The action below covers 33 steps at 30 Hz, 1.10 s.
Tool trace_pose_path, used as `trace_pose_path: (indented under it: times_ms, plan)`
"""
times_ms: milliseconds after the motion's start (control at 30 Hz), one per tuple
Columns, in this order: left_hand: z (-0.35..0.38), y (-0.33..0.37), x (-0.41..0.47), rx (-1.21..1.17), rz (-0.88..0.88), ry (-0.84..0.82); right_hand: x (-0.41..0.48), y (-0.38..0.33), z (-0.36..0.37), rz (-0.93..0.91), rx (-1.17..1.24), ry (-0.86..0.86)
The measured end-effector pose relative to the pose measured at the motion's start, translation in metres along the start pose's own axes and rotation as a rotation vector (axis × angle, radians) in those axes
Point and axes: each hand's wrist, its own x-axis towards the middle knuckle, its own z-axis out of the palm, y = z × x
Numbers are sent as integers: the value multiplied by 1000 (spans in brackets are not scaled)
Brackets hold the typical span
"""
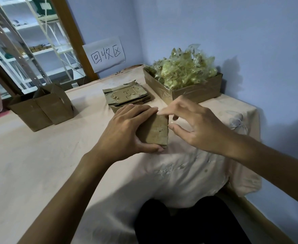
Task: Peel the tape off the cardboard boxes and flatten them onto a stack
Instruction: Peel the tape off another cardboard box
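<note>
A small brown cardboard box (156, 131) stands on the cloth-covered table near its middle. My left hand (125, 129) grips it, fingers over the top and thumb under the near edge. At the box's right edge my right hand (194, 122) has its thumb and fingertips on a thin strip of clear tape (170, 121). Behind the box lies a stack of flattened boxes (127, 95).
A shallow carton (195, 92) heaped with crumpled clear tape stands at the back right. Two open cardboard boxes (42, 106) stand at the left. A paper sign (106, 54) hangs on the wall. The table's right edge drops off close to my right arm.
</note>
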Motion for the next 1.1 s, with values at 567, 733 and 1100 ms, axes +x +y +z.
trace_pose_path:
  times_ms: [567, 733, 1100]
  plan:
    - [2, -2, 5, 18, -95, -5, -17, -8, 9, -71, -163, 18]
    - [3, 0, 2, 41, -79, 5, -14, -11, 10, -34, -65, 27]
    - [-3, -4, -2, 39, -34, -41, -8, -16, 10, 20, 47, -90]
